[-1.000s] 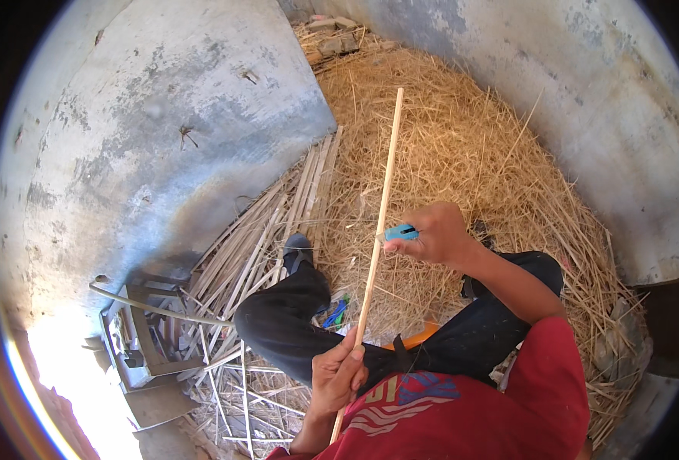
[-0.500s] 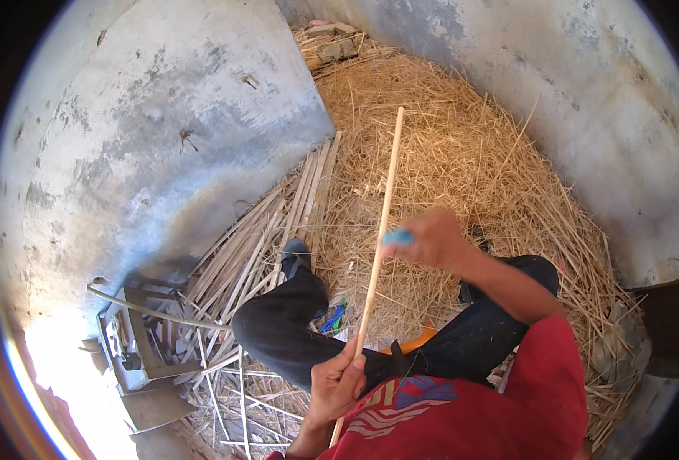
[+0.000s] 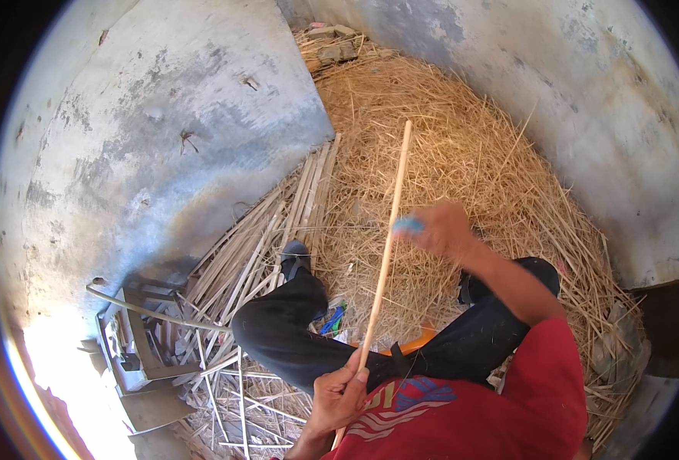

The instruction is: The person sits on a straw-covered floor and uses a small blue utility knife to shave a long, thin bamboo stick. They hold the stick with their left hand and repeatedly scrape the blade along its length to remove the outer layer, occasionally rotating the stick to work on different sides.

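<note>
A long, thin, pale wooden stick (image 3: 388, 249) slants up and away from my lap, its far end over the straw. My left hand (image 3: 338, 400) is closed round its lower part, close to my red shirt. Partway up the stick, on its right side, my right hand (image 3: 443, 230) grips a small blue thing (image 3: 409, 225). That blue thing is at or very near the stick; motion blur and my fingers hide its kind. The stick's lowest end runs behind my left hand and shirt.
Loose straw shavings (image 3: 439, 146) pile up ahead and to the right. Long split strips (image 3: 305, 192) lie left of my bent legs. A wooden box-like frame (image 3: 144, 337) stands at the left, a pale rod (image 3: 155, 312) across it. Bare walls (image 3: 178, 115) rise around.
The stick's far end has shifted slightly right and toward me. My right hand has moved a little up and to the right with the blue thing. My left hand keeps its hold.
</note>
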Available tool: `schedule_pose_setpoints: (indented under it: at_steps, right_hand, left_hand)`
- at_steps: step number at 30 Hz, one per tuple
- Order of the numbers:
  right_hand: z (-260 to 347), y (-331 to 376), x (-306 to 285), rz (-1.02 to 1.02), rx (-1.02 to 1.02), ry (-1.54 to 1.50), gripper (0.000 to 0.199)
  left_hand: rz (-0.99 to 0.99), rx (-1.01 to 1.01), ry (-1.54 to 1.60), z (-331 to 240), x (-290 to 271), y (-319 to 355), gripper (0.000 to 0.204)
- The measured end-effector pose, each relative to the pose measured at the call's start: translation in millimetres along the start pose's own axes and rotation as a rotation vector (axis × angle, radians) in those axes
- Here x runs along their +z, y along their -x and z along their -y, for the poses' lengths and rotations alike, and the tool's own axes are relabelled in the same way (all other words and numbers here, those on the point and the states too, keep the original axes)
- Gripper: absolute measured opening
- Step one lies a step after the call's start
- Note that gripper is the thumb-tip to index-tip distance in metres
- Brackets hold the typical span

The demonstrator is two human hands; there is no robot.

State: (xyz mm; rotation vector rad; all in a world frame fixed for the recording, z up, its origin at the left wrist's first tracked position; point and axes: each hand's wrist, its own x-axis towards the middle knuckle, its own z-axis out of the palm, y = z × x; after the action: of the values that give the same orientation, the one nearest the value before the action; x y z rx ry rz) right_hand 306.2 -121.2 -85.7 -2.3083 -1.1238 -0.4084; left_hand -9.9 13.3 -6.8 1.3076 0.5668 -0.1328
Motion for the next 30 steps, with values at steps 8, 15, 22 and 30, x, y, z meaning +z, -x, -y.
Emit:
schedule_pose_setpoints:
  at_steps: [8,15,22,30]
  right_hand:
    - [-91.9,-41.2,-21.3,0.062,0.342,0.123,0.073]
    - [-178.2,-47.8,-47.0,-0.129,1.011,0.022,0.078]
    - [-53.4,-28.4,-27.3,0.186,0.59,-0.12,0.068]
    - [75.6,19.0,-25.2,0.165,-0.227,-0.178,0.065]
  left_hand:
    - [0.105,0.076,-0.172,3.5,-6.4,13.9,0.041]
    - [0.196,0.108,-0.426,-2.2,-14.8,29.0,0.04]
    - [-0.059,-0.031,-0.115,5.8,-8.0,2.5,0.04]
    - [-0.05,0.114,-0.011,-6.6,-3.3,-25.5,0.044]
